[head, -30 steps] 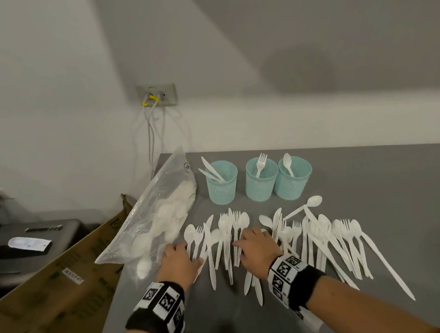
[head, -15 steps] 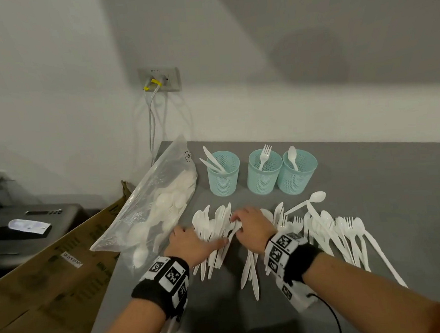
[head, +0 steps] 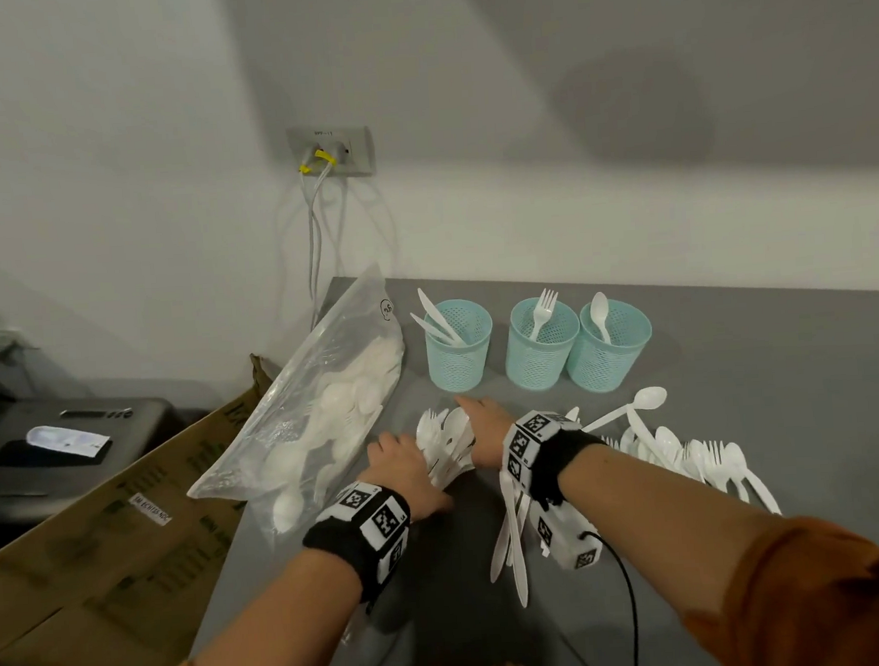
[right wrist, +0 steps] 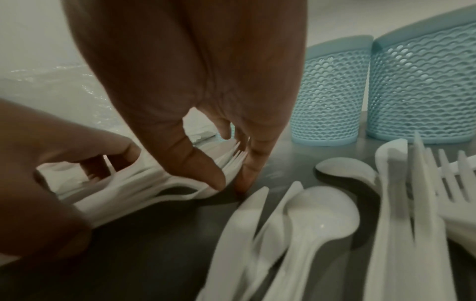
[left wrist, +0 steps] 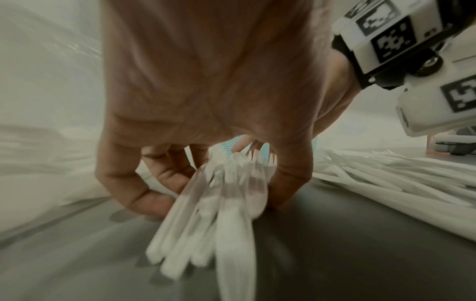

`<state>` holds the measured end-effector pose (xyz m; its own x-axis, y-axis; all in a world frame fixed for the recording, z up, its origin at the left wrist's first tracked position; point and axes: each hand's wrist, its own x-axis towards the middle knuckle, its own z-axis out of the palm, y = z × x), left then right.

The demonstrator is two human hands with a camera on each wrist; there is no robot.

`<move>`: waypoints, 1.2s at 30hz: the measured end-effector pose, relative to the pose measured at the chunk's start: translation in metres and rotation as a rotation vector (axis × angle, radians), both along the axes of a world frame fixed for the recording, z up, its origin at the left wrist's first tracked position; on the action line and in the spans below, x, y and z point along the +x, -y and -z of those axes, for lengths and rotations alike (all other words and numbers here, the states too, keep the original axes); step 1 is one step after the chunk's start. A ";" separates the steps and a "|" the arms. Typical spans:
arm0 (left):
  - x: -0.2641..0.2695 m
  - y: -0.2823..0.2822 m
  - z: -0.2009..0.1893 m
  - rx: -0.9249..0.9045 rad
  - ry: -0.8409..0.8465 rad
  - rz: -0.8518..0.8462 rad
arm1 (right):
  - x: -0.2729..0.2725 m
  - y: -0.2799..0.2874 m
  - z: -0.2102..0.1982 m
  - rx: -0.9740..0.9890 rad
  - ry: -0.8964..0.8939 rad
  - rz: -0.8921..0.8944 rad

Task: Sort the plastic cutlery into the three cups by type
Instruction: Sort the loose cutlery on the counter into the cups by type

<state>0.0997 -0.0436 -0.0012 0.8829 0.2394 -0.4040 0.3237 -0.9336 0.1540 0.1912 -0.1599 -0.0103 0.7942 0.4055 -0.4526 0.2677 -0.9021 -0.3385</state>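
While hands gather cutlery, cups hold few.

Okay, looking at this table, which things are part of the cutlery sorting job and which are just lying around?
Part of the job:
- three teal cups, holding knives, a fork, a spoon
- cutlery bundle gathered between left hand and right hand
- loose cutlery on the table

Just lying about:
- plastic bag
- cardboard box
- wall socket with cables

Three cups in row behind cutlery pile; bag left of cups, on table.
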 end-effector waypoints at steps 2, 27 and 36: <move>0.002 -0.001 0.000 -0.028 0.003 0.030 | 0.003 -0.003 0.009 0.018 0.001 0.000; 0.020 0.001 -0.001 -0.850 0.687 -0.157 | -0.022 0.008 -0.090 0.954 0.124 0.148; 0.041 0.011 -0.003 -0.928 0.676 -0.190 | -0.024 -0.002 -0.074 0.802 0.256 -0.141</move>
<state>0.1409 -0.0548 0.0021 0.9672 0.2499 0.0460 0.0369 -0.3174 0.9476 0.1673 -0.1580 0.0641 0.7509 0.6294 0.2001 0.5146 -0.3676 -0.7747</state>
